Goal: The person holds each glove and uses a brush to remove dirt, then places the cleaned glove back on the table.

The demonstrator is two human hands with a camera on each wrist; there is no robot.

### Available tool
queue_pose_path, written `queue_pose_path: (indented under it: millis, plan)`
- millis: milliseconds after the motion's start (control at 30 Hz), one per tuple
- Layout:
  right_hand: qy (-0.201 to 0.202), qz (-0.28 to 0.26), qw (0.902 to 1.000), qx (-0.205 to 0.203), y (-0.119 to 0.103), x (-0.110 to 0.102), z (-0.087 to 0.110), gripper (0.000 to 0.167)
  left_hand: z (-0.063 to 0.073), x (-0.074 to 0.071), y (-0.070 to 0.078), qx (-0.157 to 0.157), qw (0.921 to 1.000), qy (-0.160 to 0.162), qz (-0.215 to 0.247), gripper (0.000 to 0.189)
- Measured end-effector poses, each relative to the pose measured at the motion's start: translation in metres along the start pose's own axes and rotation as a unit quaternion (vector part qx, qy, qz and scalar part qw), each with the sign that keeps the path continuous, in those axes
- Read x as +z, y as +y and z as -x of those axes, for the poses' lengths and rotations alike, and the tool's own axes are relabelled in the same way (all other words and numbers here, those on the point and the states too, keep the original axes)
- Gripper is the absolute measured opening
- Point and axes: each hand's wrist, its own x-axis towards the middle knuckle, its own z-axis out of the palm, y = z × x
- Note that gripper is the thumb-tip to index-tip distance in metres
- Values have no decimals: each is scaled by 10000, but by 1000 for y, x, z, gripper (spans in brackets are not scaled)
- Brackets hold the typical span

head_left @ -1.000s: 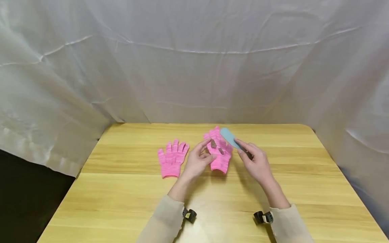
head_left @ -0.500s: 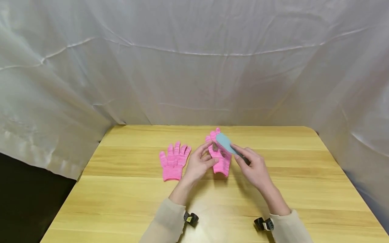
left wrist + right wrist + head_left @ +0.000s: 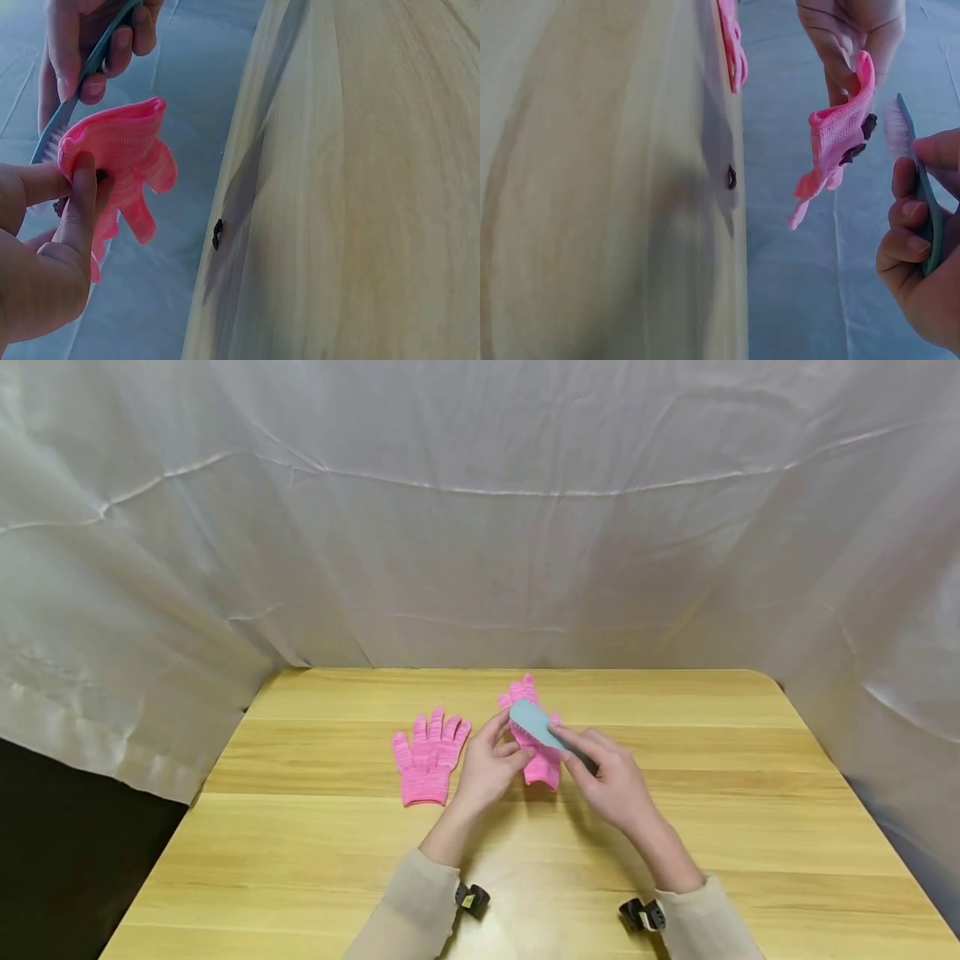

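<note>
A pink knitted glove [image 3: 840,136], lifted above the wood-grained table [image 3: 300,860], is pinched by the left hand [image 3: 483,770]; the blue-green bristled brush [image 3: 532,721] is gripped by the right hand [image 3: 615,785]. Light, limp handling is presumed, best controlled near the cuff [image 3: 112,127].

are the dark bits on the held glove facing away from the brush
No, the right wrist view shows the dark bits on the side of the held glove facing the brush.

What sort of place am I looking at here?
Probably a makeshift recording booth: pale cloth hangs behind and beside a wooden table, and small black devices sit at both sleeves.
</note>
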Motion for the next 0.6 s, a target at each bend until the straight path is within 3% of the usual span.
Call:
queue_pose_path:
  millis: [267,600]
  plan:
    - [-119,375,9992,-24,5,3,2,43,-2,-1,-1,-128,9998,88,-117,76]
    - [283,645,9975,73,13,-10,-1,40,-3,-6,-2,-111,9994,247,-207,75]
